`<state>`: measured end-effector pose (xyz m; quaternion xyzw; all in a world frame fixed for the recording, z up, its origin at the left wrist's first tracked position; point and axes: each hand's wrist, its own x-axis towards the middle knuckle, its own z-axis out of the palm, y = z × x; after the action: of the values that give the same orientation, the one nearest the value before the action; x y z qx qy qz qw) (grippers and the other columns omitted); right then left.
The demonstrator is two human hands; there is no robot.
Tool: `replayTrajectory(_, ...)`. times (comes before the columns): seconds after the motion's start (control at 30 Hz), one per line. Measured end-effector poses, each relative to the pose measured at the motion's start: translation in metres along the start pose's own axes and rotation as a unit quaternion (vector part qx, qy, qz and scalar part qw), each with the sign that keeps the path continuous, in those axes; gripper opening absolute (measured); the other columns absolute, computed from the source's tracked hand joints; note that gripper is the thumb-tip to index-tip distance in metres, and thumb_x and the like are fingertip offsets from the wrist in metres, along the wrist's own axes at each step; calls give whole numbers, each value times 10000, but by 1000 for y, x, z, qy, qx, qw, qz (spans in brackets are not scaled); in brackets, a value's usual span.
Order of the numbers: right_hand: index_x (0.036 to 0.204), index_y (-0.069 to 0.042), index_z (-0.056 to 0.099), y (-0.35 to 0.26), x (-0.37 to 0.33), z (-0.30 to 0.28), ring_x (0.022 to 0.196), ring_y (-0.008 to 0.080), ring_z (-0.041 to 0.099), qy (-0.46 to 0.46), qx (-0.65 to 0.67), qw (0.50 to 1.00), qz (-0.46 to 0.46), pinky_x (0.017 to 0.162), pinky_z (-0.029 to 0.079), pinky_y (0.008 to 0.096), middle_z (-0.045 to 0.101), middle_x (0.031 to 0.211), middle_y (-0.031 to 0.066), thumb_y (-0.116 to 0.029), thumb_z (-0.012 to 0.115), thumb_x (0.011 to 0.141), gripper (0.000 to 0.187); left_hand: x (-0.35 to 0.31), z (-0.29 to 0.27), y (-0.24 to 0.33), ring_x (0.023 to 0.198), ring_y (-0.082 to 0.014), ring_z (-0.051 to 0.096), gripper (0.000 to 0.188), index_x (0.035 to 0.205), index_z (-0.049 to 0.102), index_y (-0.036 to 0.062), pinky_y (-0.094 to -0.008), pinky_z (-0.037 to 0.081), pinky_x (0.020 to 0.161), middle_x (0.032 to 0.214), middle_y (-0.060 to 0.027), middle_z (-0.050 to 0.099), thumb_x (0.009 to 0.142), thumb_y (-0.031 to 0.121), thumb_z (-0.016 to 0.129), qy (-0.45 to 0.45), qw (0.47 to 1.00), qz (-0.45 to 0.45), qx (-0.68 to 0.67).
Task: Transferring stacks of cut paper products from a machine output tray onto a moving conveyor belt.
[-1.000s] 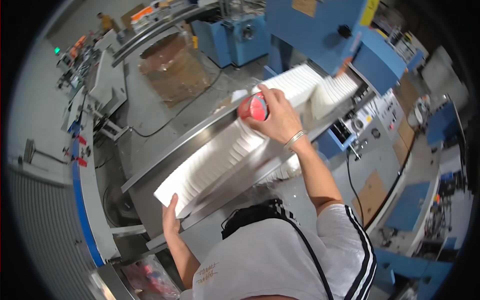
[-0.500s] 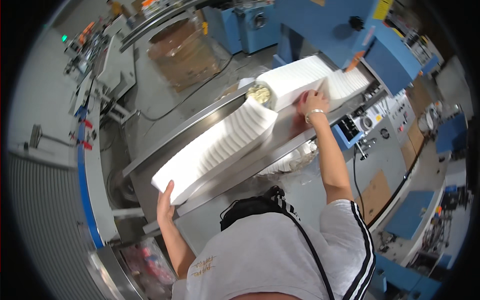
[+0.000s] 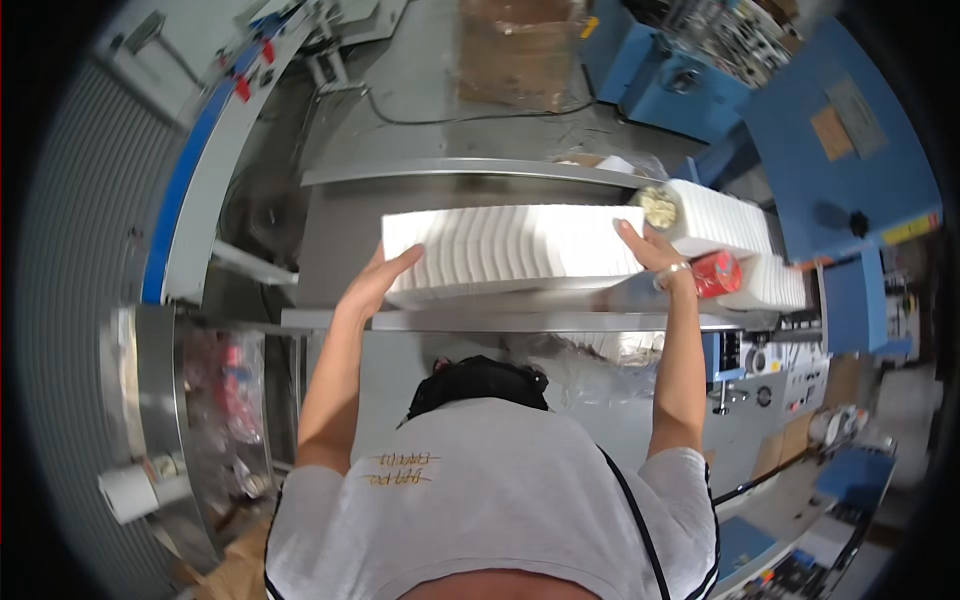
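Observation:
A long row of white, soft-looking pads pressed side by side [image 3: 515, 245] lies lengthwise over the metal trough [image 3: 345, 220]. My left hand [image 3: 378, 282] grips its left end, thumb on top. At the right end my right hand [image 3: 650, 250] clasps it, thumb on the upper face; its other fingers are partly hidden. Just past my right hand stands a red cylindrical container [image 3: 717, 274]. Behind it is a round tub of cream-coloured pieces [image 3: 658, 206]. Two more white rows, a far one [image 3: 722, 217] and a near one [image 3: 772, 284], lie farther right.
A metal rail [image 3: 470, 320] runs along the trough's near side. Blue machinery [image 3: 850, 120] stands at the right, beyond the white rows. Across the floor is a large cardboard box [image 3: 520, 60]. Clear plastic wrapping [image 3: 600, 370] shows below the rail.
My right hand has moved from the right-hand rows to the right end of the long row, now held at both ends. My view has turned, and the red container is now uncovered.

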<state>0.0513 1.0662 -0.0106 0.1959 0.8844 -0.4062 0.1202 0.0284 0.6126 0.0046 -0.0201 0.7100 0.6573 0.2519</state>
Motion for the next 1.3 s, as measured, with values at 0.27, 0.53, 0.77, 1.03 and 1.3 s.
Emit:
replayTrajectory(0.27,1160,-36,527,-8,-25,25,814,149,533,-76,202,976,28,636,415,256,578,950,63,-630,488,840,675,10,-74,-7,1394,-257,126,952,1459,151,58,-437,42,1109,1493,-138,220,783,527,629,-33,996,-76,-13)
replayTrajectory(0.53,1309,44,428,-49,-27,65,1233,216,417,-108,207,972,-12,1050,276,321,474,1322,118,-441,718,760,787,19,-54,16,1270,-221,376,941,1406,250,7,-321,271,1052,1374,-129,406,733,460,726,-82,996,-20,18)
replayTrajectory(0.77,1229,91,487,-92,-22,111,1101,216,507,-78,204,976,13,960,375,338,543,1208,146,-359,746,743,711,5,-83,-13,1085,-168,523,678,1254,492,30,-310,383,960,1145,-76,586,708,311,781,-23,991,46,-123)
replayTrajectory(1.03,1353,42,335,-174,-4,123,1175,228,467,-123,257,939,-194,985,373,336,447,1329,131,-154,665,820,656,-77,-138,24,1009,-158,547,533,1122,607,18,-282,431,870,1048,-78,622,713,310,784,159,971,153,-91)
replayTrajectory(1.3,1318,67,371,-405,-74,300,1170,230,455,-249,206,891,-320,1005,332,327,473,1289,139,-218,738,747,736,-203,-325,-53,1200,-231,466,953,1396,243,-31,-345,311,1047,1298,-172,476,684,277,798,320,915,138,-201)
